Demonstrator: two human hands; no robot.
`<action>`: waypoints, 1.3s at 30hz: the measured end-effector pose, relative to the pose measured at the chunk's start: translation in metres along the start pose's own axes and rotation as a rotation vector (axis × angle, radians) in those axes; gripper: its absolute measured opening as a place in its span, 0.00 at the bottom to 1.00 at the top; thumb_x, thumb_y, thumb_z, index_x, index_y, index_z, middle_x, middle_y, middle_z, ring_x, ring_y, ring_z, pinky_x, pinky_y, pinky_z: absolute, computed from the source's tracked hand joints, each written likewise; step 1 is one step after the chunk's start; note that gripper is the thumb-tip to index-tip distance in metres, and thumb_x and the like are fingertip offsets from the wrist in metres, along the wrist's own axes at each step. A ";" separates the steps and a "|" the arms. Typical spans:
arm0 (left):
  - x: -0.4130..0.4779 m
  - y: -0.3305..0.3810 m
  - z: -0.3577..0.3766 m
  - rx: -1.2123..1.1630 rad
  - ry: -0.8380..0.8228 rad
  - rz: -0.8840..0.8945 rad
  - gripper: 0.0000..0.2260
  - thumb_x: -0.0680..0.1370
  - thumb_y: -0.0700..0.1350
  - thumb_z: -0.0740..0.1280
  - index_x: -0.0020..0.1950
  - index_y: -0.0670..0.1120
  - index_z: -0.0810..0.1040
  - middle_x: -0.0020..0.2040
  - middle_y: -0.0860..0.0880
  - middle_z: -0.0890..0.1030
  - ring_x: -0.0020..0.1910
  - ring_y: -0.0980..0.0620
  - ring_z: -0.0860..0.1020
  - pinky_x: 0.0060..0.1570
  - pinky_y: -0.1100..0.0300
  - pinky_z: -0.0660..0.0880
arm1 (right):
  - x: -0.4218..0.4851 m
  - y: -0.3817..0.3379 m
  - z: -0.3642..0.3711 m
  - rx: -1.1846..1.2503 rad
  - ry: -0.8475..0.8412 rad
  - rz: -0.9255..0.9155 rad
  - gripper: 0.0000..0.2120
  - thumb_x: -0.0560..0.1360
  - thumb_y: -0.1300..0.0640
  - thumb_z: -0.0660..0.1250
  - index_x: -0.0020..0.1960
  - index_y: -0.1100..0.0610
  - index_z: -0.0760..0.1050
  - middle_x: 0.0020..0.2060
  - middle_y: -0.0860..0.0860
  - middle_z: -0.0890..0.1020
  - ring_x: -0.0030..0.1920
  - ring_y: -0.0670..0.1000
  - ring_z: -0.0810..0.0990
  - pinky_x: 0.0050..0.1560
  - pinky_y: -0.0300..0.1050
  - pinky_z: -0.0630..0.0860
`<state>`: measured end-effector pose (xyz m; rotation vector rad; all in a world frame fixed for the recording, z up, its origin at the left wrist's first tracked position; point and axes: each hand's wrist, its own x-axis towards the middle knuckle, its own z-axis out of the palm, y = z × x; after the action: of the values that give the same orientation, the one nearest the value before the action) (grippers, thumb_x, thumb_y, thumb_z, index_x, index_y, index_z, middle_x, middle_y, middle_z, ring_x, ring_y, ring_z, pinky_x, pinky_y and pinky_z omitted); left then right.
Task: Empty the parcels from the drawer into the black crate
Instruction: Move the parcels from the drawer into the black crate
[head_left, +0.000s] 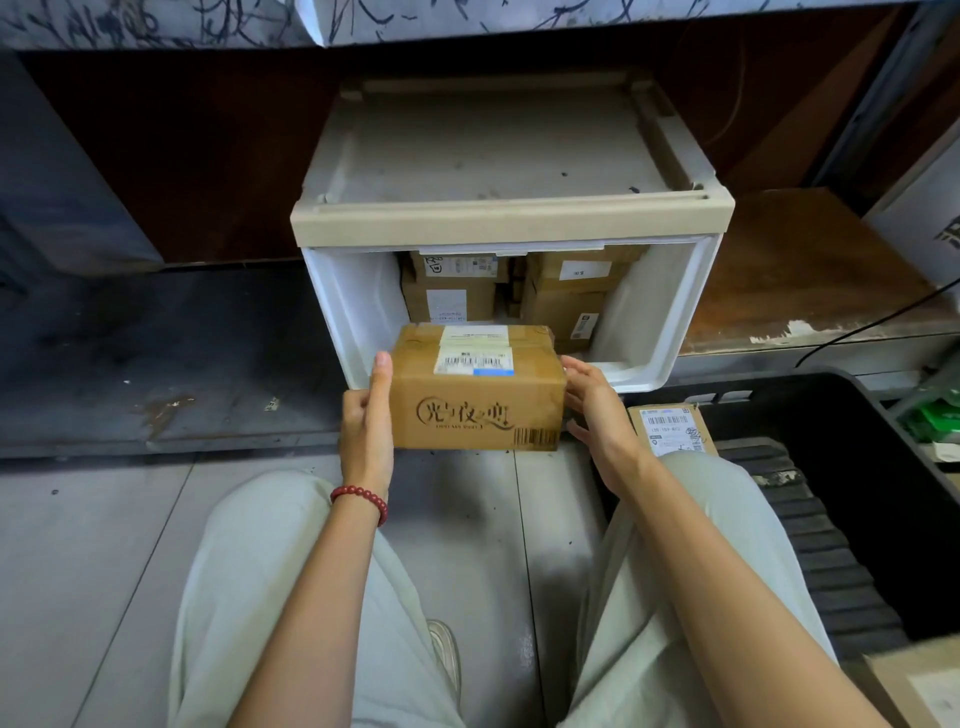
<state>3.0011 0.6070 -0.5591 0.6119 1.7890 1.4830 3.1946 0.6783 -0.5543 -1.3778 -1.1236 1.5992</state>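
1. Parcel (478, 389) sits just outside the mouth of the drawer (670, 332), label side up, with its long axis running from 9 to 3 o'clock.
2. Grip: the left hand (366, 421) holds the 9 o'clock end, thumb straight up the front edge and fingers hidden behind the box. The right hand (597, 410) curls its fingers round the 3 o'clock end. The two hands clamp the box between them.
3. Black crate (872, 457) lies at 3 to 4 o'clock from the parcel, on the right hand's side. A smaller box (672, 428) lies in it, just beyond the right wrist.
4. Likely next move: a sideways carry toward 3 o'clock with the right hand leading, setting down clear of the smaller box.
5. Stacked boxes (452, 291) wait at 12 o'clock, deep in the drawer.
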 end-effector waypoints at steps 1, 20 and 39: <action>-0.001 -0.001 0.000 0.037 -0.007 0.005 0.25 0.71 0.73 0.58 0.48 0.52 0.70 0.47 0.49 0.79 0.49 0.51 0.79 0.49 0.53 0.77 | 0.000 0.000 0.000 0.000 -0.005 0.003 0.17 0.81 0.50 0.58 0.69 0.51 0.68 0.57 0.48 0.79 0.55 0.45 0.76 0.49 0.43 0.68; -0.030 0.024 0.048 0.306 -0.422 0.235 0.24 0.76 0.52 0.68 0.70 0.49 0.68 0.62 0.55 0.76 0.54 0.62 0.74 0.39 0.80 0.71 | -0.009 -0.049 -0.081 -0.125 0.037 -0.049 0.16 0.81 0.61 0.57 0.67 0.49 0.70 0.54 0.47 0.79 0.50 0.48 0.78 0.46 0.46 0.75; -0.121 0.021 0.269 0.578 -0.859 0.464 0.27 0.77 0.53 0.67 0.75 0.51 0.65 0.68 0.48 0.68 0.67 0.51 0.68 0.66 0.57 0.66 | -0.111 0.014 -0.279 0.141 0.654 -0.061 0.16 0.79 0.59 0.63 0.66 0.51 0.68 0.51 0.42 0.77 0.47 0.42 0.77 0.49 0.50 0.78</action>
<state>3.2835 0.6899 -0.5322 1.7391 1.3791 0.7045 3.4882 0.6130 -0.5407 -1.5852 -0.6362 1.0327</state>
